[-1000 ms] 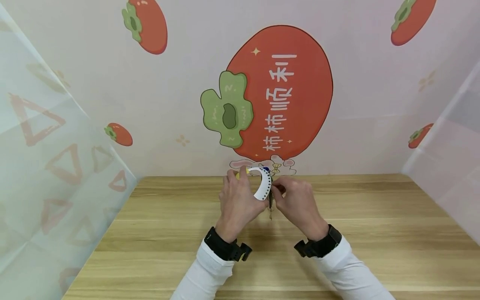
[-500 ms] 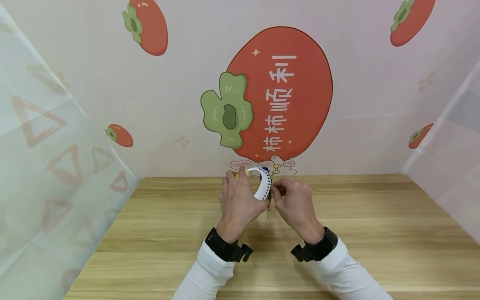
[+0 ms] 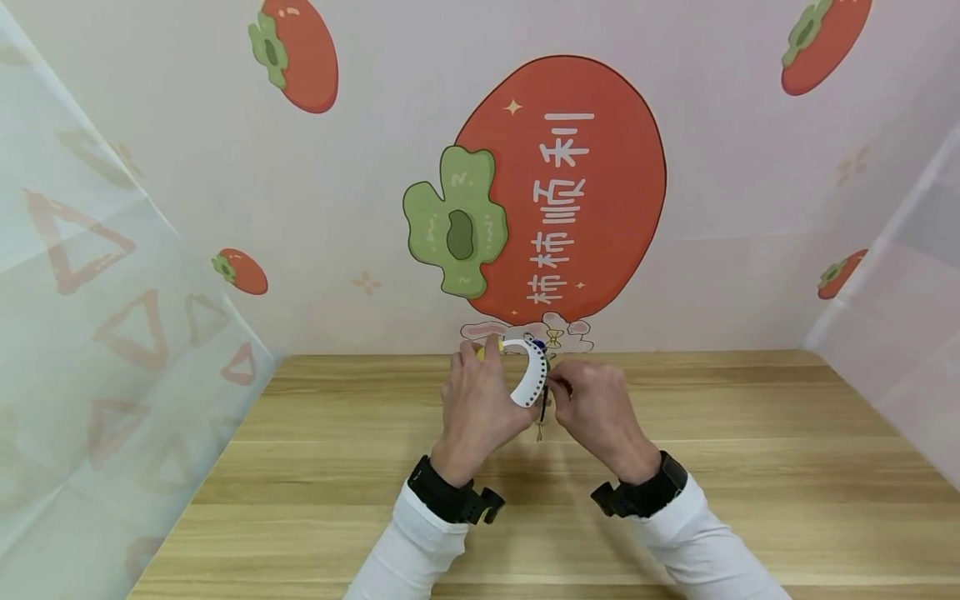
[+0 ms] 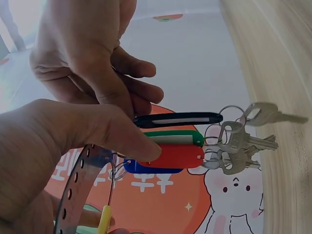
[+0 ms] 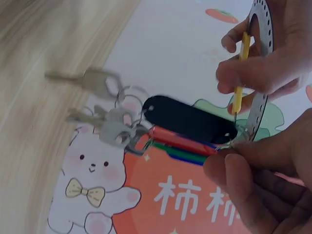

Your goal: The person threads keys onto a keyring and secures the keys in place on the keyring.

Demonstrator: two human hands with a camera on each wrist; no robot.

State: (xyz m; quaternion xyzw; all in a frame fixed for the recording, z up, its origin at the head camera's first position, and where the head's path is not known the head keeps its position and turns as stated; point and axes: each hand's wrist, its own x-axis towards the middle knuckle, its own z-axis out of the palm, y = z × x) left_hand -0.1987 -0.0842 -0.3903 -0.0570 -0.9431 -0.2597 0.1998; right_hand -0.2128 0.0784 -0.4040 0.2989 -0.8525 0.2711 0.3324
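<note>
My left hand grips a white curved key holder with a row of holes along its edge and a yellow-sleeved bar. Off it hang a black key tag, a green key tag, a red key tag and a blue key tag. Metal keys dangle from their far ends. In the left wrist view the left thumb lies over the red tag. My right hand pinches at the holder end of the black tag; its fingertips hide most of the small ring there.
Both hands are above a wooden table, near its back edge. Behind it stands a pale wall printed with persimmons and a white bear. Translucent sheets border the table on either side.
The holder and hanging tags have shifted slightly right and down. My right hand moved a little left, then back right, still pinching by the black tag. The keys swing.
</note>
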